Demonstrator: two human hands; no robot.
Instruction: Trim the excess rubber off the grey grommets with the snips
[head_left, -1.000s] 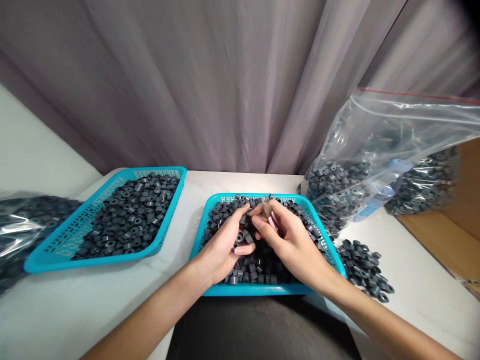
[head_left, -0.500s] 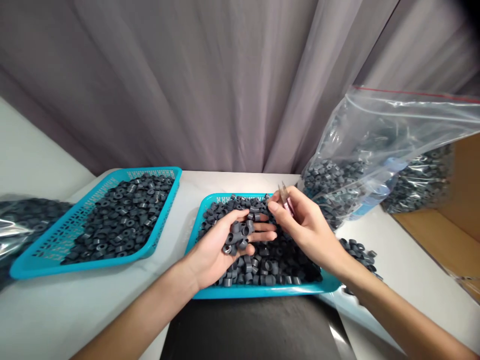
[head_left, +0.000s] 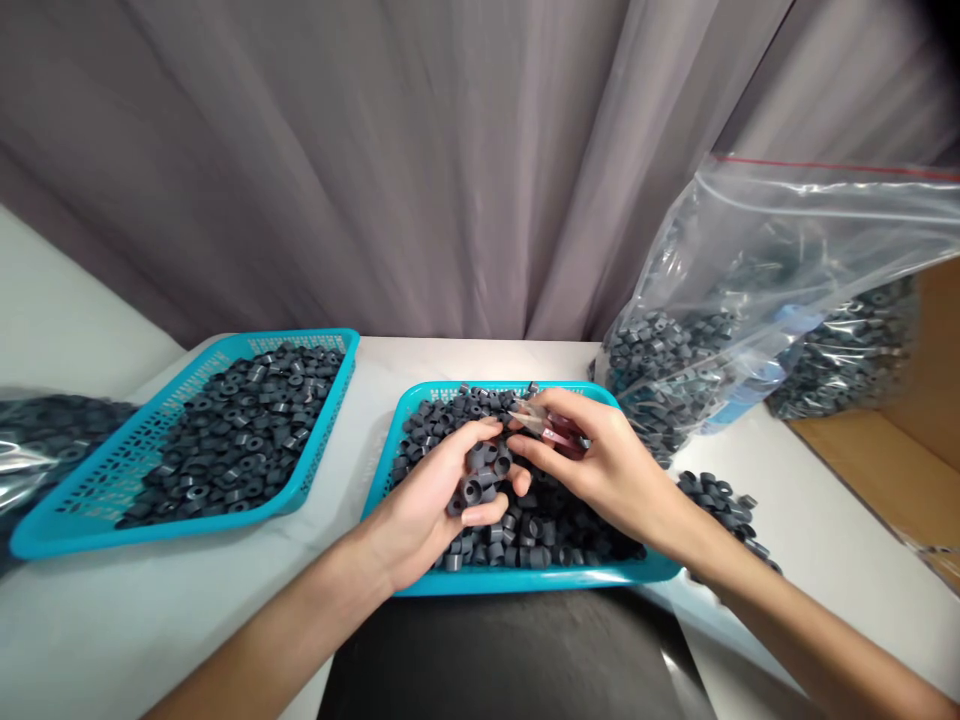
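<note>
Several dark grey rings (head_left: 487,478) lie gathered in the left hand (head_left: 427,495), above the near part of the right basket (head_left: 525,580). They are short, thick-walled tubes with a round hole through the middle, smooth and slightly shiny where light catches their sides; they tilt every way, some showing their open ends, others only their curved flanks. Snips (head_left: 555,436) with pointed metal blades and a pinkish handle sit in the right hand (head_left: 600,450), the blades pointing left over the basket.

The left hand is cupped, palm turned up and to the right, its fingers curled around the rings and its thumb raised on the far side. The right hand grips the snips between thumb and fingers, its knuckles to the far right; its fingertips are close to those of the left, and whether they touch a ring I cannot tell. Both forearms come in from the near corners and converge on the basket.

More such rings fill the right basket below the hands. The left basket (head_left: 206,532) holds another heap, and a loose pile (head_left: 724,505) lies on the table (head_left: 750,440) at right, near a clear bag (head_left: 810,215).
</note>
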